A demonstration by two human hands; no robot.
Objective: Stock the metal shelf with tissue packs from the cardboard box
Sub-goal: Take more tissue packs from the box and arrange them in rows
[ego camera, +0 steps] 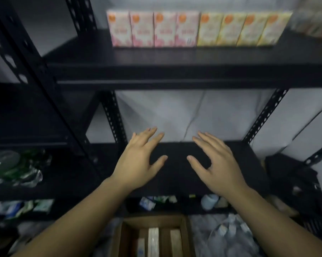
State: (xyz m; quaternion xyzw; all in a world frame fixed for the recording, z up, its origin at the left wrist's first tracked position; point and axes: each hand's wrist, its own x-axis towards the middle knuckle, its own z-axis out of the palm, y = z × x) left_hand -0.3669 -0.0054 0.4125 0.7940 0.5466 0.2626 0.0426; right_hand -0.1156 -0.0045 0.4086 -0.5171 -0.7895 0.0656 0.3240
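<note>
While both bare hands are hovering above the middle board of the black metal shelf (175, 75), neither one is holding anything. Left hand (138, 162) is reaching forward palm down, its fingers straight and slightly spread, thumb angled out toward the other hand. Right hand (216, 164) is mirroring it just beside, fingers likewise straight and fanned apart, thumb pointing inward; whether either palm is touching the dark board cannot be told.

Above the hands, on the shelf's upper board, a row of tissue packs is standing upright and side by side: four pink packs (152, 29) to the left, touching four yellow packs (238, 29) to the right. Below the shelf's middle board and nearest the camera, the cardboard box (153, 236) is sitting open between the two forearms, with a few more packs standing on edge inside, blurred. To the right of the box, clear plastic wrapping (227, 236) is lying in a heap. To the shelf's left, green and clear bottles (14, 167) are showing on a neighbouring dark rack.
</note>
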